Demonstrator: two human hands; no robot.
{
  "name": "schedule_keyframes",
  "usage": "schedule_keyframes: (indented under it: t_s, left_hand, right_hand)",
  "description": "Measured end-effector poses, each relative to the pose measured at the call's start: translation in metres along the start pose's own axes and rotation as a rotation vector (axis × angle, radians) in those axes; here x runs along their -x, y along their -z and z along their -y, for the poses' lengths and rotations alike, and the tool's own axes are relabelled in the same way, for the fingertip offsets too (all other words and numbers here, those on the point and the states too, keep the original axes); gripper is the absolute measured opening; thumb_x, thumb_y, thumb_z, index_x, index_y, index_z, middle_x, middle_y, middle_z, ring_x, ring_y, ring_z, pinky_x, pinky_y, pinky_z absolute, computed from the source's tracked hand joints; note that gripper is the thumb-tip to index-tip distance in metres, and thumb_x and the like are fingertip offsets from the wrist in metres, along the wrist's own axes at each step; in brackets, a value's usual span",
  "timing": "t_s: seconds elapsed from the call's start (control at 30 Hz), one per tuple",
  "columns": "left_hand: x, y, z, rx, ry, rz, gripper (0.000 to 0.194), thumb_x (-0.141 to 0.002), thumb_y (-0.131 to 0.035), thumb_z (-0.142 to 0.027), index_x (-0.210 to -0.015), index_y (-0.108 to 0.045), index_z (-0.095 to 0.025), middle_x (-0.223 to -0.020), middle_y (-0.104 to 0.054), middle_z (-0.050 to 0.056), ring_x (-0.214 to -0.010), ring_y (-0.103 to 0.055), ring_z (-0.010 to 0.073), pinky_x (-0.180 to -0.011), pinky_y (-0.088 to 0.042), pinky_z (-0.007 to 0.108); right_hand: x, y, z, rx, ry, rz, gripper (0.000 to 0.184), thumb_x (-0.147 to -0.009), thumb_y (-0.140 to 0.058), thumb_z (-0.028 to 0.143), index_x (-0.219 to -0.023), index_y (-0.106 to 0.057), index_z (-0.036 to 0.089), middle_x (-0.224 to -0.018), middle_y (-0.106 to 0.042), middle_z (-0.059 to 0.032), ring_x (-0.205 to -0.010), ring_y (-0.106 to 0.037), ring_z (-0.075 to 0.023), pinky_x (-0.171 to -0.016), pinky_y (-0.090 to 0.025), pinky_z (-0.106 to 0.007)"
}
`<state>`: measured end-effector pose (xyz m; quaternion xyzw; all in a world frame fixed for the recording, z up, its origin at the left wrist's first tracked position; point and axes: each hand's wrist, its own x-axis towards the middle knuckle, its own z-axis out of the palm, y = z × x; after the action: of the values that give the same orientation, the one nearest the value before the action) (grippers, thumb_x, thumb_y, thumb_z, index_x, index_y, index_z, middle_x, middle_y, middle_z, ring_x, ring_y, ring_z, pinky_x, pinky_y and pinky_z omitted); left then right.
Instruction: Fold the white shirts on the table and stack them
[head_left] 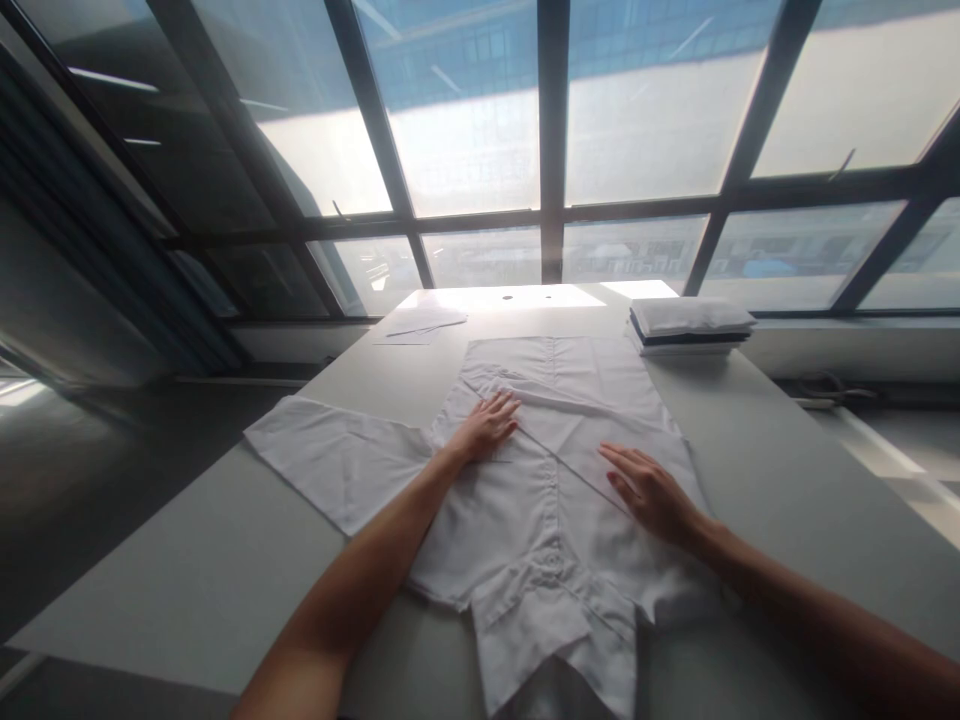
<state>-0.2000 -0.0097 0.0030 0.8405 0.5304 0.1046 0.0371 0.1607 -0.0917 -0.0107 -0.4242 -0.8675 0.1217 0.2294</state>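
A white button-up shirt lies spread on the table, its collar toward me and its hem toward the window. One sleeve stretches out to the left; the other is folded across the shirt's front. My left hand rests flat on the fabric left of the button line, fingers spread over the folded sleeve. On the right side of the shirt, my right hand is open with fingers extended, palm down at the cloth. Neither hand grips anything. My right forearm hides part of the shirt's right shoulder.
A pale table carries the shirt. A stack of folded garments, white and dark, stands at the far right. Sheets of paper lie at the far left. Behind the table is a large framed window; a dark curtain hangs left.
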Motion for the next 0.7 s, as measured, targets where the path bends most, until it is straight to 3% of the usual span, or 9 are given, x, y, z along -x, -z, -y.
schedule_keyframes:
  t_s: [0.13, 0.33, 0.43, 0.53, 0.7]
  left_hand:
    - [0.001, 0.0, -0.007, -0.024, -0.064, 0.067, 0.053, -0.107, -0.037, -0.048, -0.155, -0.048, -0.028, -0.168, -0.031, 0.006, -0.157, -0.024, 0.0295, -0.126, -0.023, 0.052]
    - [0.0, 0.002, -0.009, -0.008, -0.042, 0.074, 0.053, -0.106, -0.04, -0.049, -0.154, -0.048, -0.029, -0.168, -0.032, 0.005, -0.156, -0.025, 0.0278, -0.127, -0.022, 0.05]
    - [0.0, 0.0, -0.008, -0.003, -0.049, 0.067, 0.053, -0.106, -0.04, -0.05, -0.154, -0.048, -0.029, -0.168, -0.032, 0.005, -0.156, -0.026, 0.0273, -0.127, -0.022, 0.049]
    - [0.0, -0.002, -0.007, -0.006, -0.053, 0.044, 0.053, -0.106, -0.04, -0.05, -0.154, -0.048, -0.031, -0.167, -0.033, 0.004, -0.156, -0.027, 0.0267, -0.127, -0.021, 0.048]
    - [0.0, -0.004, -0.005, 0.001, -0.053, 0.034, 0.053, -0.106, -0.042, -0.049, -0.155, -0.048, -0.03, -0.167, -0.034, 0.005, -0.155, -0.028, 0.0279, -0.127, -0.021, 0.049]
  right_hand:
    - [-0.002, 0.0, -0.006, 0.114, -0.002, 0.148, 0.064, -0.105, -0.037, 0.053, -0.16, -0.039, 0.021, -0.168, -0.029, -0.0111, -0.157, -0.022, -0.0298, -0.126, -0.02, -0.055]
    - [0.002, -0.009, -0.009, 0.216, -0.184, 0.173, 0.071, -0.105, -0.031, 0.052, -0.16, -0.035, 0.008, -0.168, -0.024, -0.0187, -0.157, -0.019, -0.0288, -0.127, -0.016, -0.052]
    - [-0.003, -0.009, -0.007, 0.192, -0.243, 0.21, 0.072, -0.105, -0.03, 0.053, -0.16, -0.035, 0.007, -0.168, -0.024, -0.0197, -0.157, -0.02, -0.0317, -0.125, -0.018, -0.056]
    - [-0.027, -0.007, -0.002, 0.121, -0.221, 0.251, 0.071, -0.106, -0.028, 0.052, -0.161, -0.033, 0.008, -0.169, -0.022, -0.0193, -0.157, -0.018, -0.0324, -0.124, -0.02, -0.058]
    - [-0.104, -0.016, 0.009, 0.084, -0.141, 0.224, 0.065, -0.106, -0.033, 0.044, -0.163, -0.029, 0.011, -0.171, -0.018, -0.0172, -0.159, -0.013, -0.0297, -0.126, -0.016, -0.055]
